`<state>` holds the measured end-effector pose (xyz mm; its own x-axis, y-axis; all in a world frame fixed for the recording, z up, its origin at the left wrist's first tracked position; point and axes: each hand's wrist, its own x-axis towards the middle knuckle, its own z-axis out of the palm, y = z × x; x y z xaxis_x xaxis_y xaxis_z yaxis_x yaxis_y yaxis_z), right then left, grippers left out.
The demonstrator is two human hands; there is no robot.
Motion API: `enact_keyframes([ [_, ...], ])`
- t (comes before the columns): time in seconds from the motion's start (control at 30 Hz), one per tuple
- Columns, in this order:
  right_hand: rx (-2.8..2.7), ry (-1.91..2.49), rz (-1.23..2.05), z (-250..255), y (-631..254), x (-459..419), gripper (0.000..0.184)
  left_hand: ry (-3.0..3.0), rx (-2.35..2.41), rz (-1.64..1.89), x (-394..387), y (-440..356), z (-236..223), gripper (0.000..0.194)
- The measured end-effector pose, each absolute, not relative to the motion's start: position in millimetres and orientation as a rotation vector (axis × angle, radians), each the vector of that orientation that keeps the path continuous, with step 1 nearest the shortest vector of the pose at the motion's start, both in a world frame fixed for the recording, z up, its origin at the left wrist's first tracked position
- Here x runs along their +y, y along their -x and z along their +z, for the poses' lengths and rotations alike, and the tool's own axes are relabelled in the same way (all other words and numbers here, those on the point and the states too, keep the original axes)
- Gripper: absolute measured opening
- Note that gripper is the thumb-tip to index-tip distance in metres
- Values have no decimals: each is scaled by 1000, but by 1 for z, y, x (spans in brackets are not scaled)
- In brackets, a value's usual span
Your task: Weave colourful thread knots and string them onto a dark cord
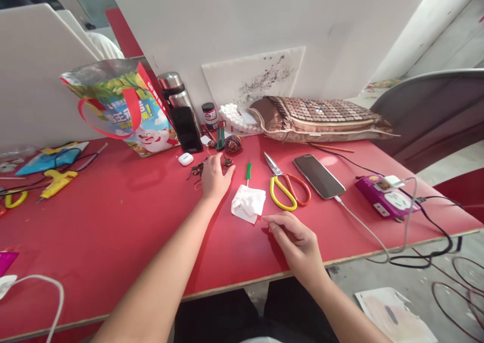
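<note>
Left hand point(215, 179) is hovering by yarn scraps point(197, 169), fingers parted; right hand point(297, 242) is hanging nearer, curled (hold: cannot tell); scissors point(278, 172) are lying right, presumably for reach.

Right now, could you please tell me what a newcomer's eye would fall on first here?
Probably the brightly printed bag, standing at the back, left of centre, on the red table. The scissors, with one yellow and one orange-red handle, would likely come next, right of the crumpled white tissue. A multicoloured yarn ball sits farther back, near the middle.
</note>
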<state>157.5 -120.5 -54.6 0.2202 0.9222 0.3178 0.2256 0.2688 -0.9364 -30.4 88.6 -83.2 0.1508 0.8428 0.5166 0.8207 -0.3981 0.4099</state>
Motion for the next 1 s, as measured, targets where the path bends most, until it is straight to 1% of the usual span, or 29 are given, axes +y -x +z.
enact_keyframes([
  [0.07, -1182, 1222, 772, -56, -158, -120, 18, -2434, 1729, 983, 96, 27, -80, 37],
  [0.17, -1126, 1204, 847, -59, -155, -121, 20, -2502, 1679, 908, 102, 22, -75, 10],
  [0.2, -1146, 1193, 834, -59, -155, -120, 20, -2516, 1662, 897, 103, 22, -74, 8],
  [0.27, -1221, 1186, 696, -58, -161, -116, 20, -2537, 1639, 886, 103, 21, -73, 12],
  [0.37, -1341, 1236, 262, -56, -188, -99, 23, -2560, 1624, 875, 101, 20, -73, 14],
  [0.43, -1404, 1368, -46, -60, -216, -84, 31, -2570, 1617, 874, 100, 19, -74, 13],
  [0.5, -1502, 1530, -259, -67, -241, -70, 43, -2569, 1613, 881, 100, 19, -74, 15],
  [0.57, -1541, 1695, -338, -77, -257, -59, 49, -2557, 1605, 899, 100, 19, -75, 18],
  [0.63, -1597, 1768, -369, -83, -263, -54, 48, -2533, 1589, 933, 101, 19, -76, 21],
  [0.87, -1613, 1743, -457, -84, -258, -57, 44, -2343, 1521, 1172, 93, 25, -73, 22],
  [1.0, -1655, 1722, -416, -85, -259, -58, 41, -2109, 1569, 1375, 80, 36, -73, 21],
])
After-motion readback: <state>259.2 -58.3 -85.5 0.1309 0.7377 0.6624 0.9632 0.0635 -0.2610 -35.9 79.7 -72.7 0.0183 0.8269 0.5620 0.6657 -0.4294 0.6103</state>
